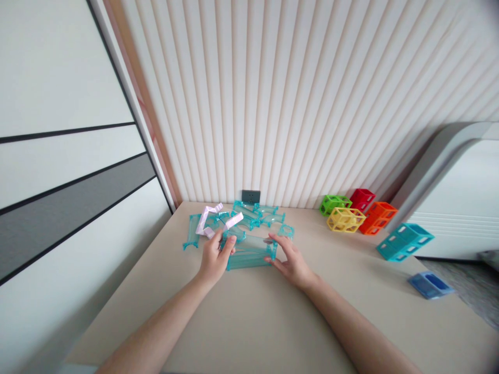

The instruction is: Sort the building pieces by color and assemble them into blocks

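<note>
I pinch the teal frame (249, 259) at both ends with my left grip (217, 255) and right grip (291, 261), maybe to keep it steady, in front of other teal parts (249, 214) on the surface (253, 322)

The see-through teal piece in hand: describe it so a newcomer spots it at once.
Find the beige table below the ribbed wall. Over it, look between the left hand and the right hand. The teal piece spans that gap, touched at both ends, unlike the similar teal parts lying behind it.
</note>
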Motion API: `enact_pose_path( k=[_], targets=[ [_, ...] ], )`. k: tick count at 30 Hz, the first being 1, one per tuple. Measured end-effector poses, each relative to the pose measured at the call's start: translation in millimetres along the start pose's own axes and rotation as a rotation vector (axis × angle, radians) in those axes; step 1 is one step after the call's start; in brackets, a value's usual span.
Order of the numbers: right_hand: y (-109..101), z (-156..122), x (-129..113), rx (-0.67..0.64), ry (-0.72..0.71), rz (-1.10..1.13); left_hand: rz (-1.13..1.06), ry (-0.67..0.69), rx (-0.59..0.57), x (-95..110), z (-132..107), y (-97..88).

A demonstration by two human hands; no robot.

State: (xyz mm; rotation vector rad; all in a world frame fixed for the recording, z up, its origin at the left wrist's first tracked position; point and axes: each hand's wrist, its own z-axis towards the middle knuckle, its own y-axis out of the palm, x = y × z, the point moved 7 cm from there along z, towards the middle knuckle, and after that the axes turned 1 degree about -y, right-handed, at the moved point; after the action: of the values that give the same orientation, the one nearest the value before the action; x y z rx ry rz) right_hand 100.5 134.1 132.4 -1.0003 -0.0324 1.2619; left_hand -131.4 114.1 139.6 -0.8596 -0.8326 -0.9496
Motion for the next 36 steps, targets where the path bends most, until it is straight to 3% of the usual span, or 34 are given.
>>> enact_pose_path(
  k=[3,8,12,17,28,36],
  targets=[
    [-0.7,0.5,2.4,-0.017,0.044,0.033,0.126,0.085,-0.033,5.3,0.1,0.2],
    [0.5,3.0,4.7,-0.076,0.117,0.173,0.568,0.476,-0.055,31.5,1.9,-12.1],
    [3.9,4.3,7.3,-0.115,0.147,0.259,0.765,0.623,-0.196,34.6,5.1,-15.2],
    [7.5,2.8,17.1,-0.151,0.218,0.299,0.867,0.616,-0.349,24.6,7.2,-11.7],
    [17.5,-2.7,28.4,-0.198,0.294,0.37,0.805,0.49,-0.544,13.1,6.7,-16.5],
    [14.0,-1.9,25.9,-0.205,0.296,0.395,0.836,0.426,-0.607,7.3,7.4,-15.5]
  ],
)
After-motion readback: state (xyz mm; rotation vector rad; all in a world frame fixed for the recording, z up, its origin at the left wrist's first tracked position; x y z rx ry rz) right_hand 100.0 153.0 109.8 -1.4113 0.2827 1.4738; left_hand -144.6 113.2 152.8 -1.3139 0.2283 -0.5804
